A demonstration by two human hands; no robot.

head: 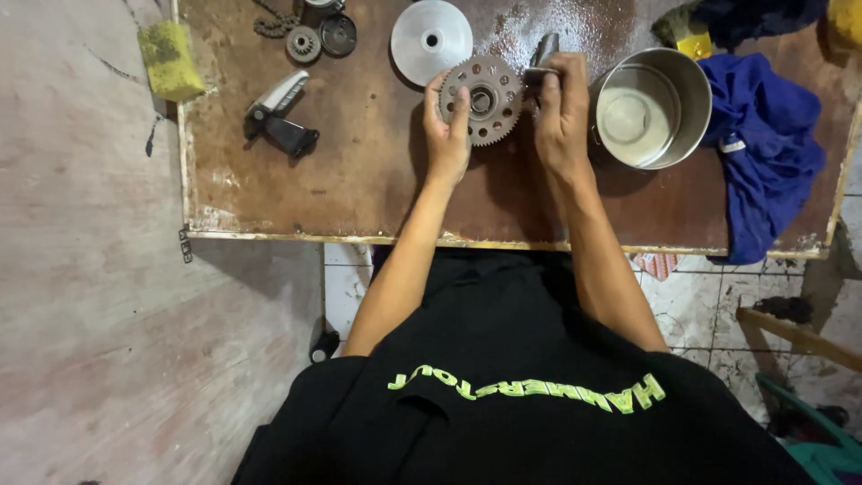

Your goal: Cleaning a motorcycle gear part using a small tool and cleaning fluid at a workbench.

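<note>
Black shirt (530, 395) fills the bottom centre of the frame, w/ both bare forearms reaching up from it to the desk (359, 189).

Left hand (446, 135), centre top: fingers (461, 106) clamped on the left edge of the gear (482, 101), thumb across its face. Gear is a round toothed metal disc w/ a ring of holes and a centre hub, held just above the desk, upper centre.

Right hand (561, 112), just right of the gear: fingers closed round a small grey metal part (542, 54) that sticks up out of the fist; its lower end meets the gear's right rim. Can't tell the exact kind of part.

Outward from there:
- Silver disc (432, 40) w/ centre hole, just above-left of the gear, apart from it.
- Steel pot (653, 108), right of the right hand, nearly touching the wrist.
- Blue cloth (763, 153), right of the pot, draped to the desk's right edge.
- Small gear (303, 43) and dark round cap (338, 34) side by side, upper left, w/ a bit of chain (274, 22) next to them.
- Black-and-silver foot peg (278, 112), left part of the desk.
- Yellow sponge (170, 59), far upper left, off the desk's left edge.
</note>
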